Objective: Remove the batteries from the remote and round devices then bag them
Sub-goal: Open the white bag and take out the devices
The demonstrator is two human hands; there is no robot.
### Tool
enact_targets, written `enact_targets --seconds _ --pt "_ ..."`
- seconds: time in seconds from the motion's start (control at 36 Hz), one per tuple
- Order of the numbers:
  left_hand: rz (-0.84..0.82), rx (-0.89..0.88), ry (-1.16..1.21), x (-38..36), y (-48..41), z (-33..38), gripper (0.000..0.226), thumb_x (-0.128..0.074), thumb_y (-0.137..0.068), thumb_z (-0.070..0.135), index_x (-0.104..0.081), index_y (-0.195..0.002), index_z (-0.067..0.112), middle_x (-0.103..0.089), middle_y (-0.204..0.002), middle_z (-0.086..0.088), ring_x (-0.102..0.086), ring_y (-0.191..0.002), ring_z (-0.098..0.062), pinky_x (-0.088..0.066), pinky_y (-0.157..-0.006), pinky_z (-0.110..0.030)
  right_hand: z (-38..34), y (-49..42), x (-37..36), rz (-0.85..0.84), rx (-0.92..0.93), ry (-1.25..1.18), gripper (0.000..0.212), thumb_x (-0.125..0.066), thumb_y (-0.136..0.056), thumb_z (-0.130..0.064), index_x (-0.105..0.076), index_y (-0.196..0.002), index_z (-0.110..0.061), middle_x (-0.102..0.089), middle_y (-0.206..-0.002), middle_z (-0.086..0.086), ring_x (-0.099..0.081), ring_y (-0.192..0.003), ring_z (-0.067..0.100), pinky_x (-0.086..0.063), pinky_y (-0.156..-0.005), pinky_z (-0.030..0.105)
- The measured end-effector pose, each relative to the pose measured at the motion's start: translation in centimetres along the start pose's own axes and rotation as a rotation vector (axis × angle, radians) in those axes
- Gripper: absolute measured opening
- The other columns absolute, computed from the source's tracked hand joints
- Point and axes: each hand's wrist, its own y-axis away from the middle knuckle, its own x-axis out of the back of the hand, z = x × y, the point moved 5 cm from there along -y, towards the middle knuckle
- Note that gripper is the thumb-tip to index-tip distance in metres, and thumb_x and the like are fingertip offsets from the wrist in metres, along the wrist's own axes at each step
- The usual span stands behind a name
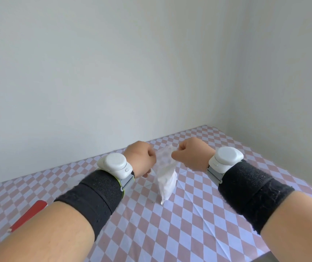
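Your fingers (176,154) are curled tight on both sides and pinch the top edge of the bag (165,178). Your left hand (142,160) takes the left side of the mouth and your right hand (191,157) takes the right. The 2 fists sit close together with the film stretched between them.

The bag hangs from that pinch over the middle of the desk (198,214). You cannot tell from here whether its bottom corner touches the checked cloth. It is thin, clear, soft film and probably slippery, so hold it at the rim, not lower down where it will only crumple. Something white fills the lower part and pulls the bag into a sagging point; whether batteries are inside cannot be made out. Treat it as light but bottom-heavy, so it may swing.

The backs of both hands face up toward you. Each wrist carries a white round unit (114,163) above a black band (94,195). Your forearms reach forward and converge on the bag. A red object (28,214) lies on the desk beside your left forearm.
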Motion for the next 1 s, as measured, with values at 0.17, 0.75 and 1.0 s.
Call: enact_targets --seconds 0.17,0.75,1.0 --pt "0.173 -0.046 -0.193 1.0 -0.6 1.0 0.018 -0.048 -0.093 0.016 -0.064 -0.096 0.012 -0.070 -0.094 -0.007 -0.067 -0.084 -0.029 -0.057 -0.074 -0.035 0.2 -0.3 0.2 0.054 -0.044 0.251 0.028 -0.051 -0.079 -0.027 -0.038 -0.058 -0.017 -0.032 -0.050 -0.004 -0.029 -0.043 0.015 -0.024 -0.044 0.021" --pt "0.208 -0.118 -0.186 0.7 -2.2 3.0 0.015 -0.045 -0.099 0.019 -0.059 -0.093 0.017 -0.066 -0.094 -0.005 -0.064 -0.086 -0.028 -0.055 -0.073 -0.036 2.0 0.0 1.7 0.033 -0.036 -0.150 0.025 -0.056 -0.094 -0.039 -0.060 -0.101 -0.015 -0.075 -0.073 0.001 -0.072 -0.061 0.020 -0.060 -0.063 0.034" --pt "0.285 -0.434 -0.340 1.7 -2.3 5.4 0.011 -0.044 -0.100 0.015 -0.054 -0.096 0.017 -0.060 -0.082 -0.006 -0.057 -0.078 -0.035 -0.052 -0.071 -0.049 6.8 -0.6 -1.0 0.007 -0.431 -0.744 0.074 -0.030 -0.092 -0.073 -0.055 -0.125 -0.012 -0.072 -0.093 0.014 -0.072 -0.073 0.030 -0.062 -0.070 0.042"
